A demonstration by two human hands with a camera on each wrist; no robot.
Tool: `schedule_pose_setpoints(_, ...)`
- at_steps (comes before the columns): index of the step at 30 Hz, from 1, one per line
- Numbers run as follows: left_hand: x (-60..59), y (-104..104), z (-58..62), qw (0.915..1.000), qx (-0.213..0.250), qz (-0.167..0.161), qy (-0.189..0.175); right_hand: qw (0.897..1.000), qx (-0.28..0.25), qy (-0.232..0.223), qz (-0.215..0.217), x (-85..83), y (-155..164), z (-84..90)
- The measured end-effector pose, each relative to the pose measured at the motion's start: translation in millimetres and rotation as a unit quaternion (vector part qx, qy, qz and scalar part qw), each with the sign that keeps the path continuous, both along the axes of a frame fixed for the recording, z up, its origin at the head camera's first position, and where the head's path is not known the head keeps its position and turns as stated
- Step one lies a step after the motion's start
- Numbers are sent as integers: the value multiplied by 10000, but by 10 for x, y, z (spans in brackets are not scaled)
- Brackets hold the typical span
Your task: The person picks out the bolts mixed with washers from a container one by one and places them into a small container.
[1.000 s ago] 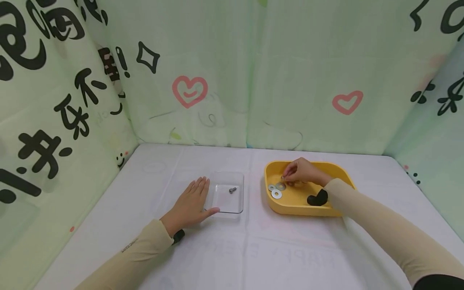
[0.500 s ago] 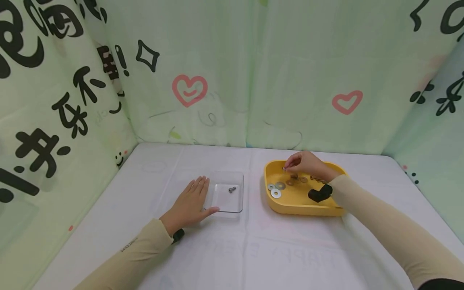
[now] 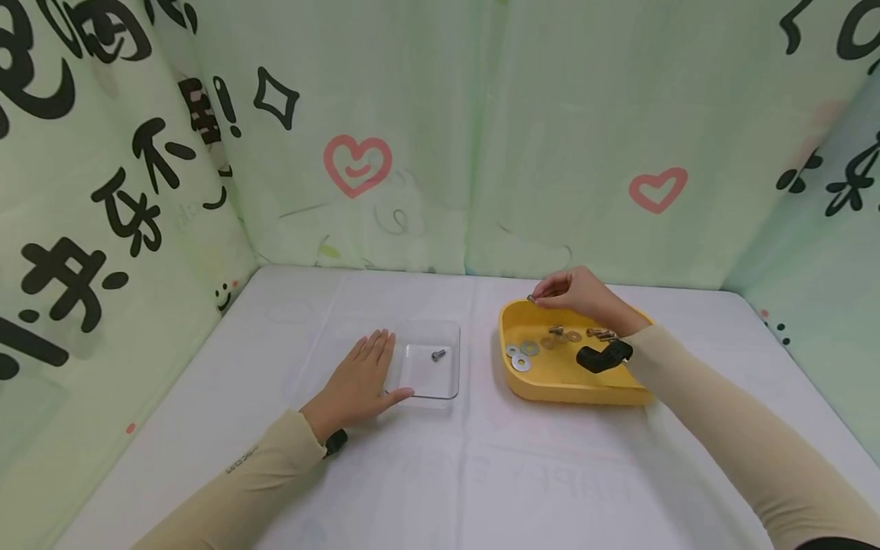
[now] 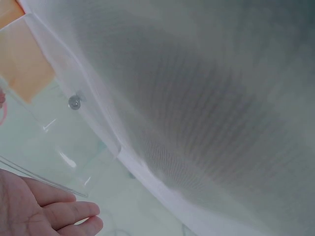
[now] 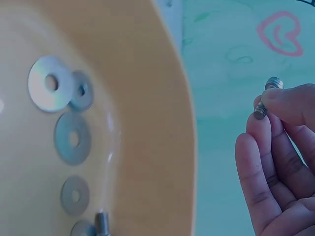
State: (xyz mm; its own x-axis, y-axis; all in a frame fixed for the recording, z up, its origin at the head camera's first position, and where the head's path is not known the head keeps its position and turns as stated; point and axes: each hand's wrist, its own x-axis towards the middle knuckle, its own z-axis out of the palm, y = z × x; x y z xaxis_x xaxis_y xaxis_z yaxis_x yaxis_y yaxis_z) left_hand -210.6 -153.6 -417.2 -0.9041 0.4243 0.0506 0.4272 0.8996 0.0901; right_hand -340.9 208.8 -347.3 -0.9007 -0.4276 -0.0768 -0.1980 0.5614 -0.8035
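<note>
Left hand (image 3: 357, 382) flat — right hand (image 3: 574, 294) pinching

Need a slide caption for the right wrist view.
Right hand pinches a small bolt beside the yellow tray holding washers.

A deep yellow plastic tray (image 3: 550, 378) sits at the right, holding silver steel washers (image 3: 521, 363) and a black angled plastic piece (image 3: 598, 357); the clear square dish (image 3: 440, 382) at the left holds a grey bolt (image 3: 438, 354); the far pale green curtain (image 3: 440, 114) bears pink hearts and black characters; both sleeves (image 3: 254, 473) are beige; the tablecloth (image 3: 481, 473) is white.
</note>
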Motion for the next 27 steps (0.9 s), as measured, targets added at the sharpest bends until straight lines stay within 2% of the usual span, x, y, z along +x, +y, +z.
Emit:
schedule_pose_setpoints(10, 11, 2, 13, 10000, 84, -19, -29, 9988, -488, -49, -67, 46, -193, 124)
schedule_pose_setpoints(18, 13, 1, 39, 10000, 47, -43, -22, 9973, -733, -83, 24, 63, -401, 135)
schedule_pose_setpoints(27, 4, -3, 32, 10000, 40, -4, -62, 9914, -1265, -226, 259, 85, -681, 88)
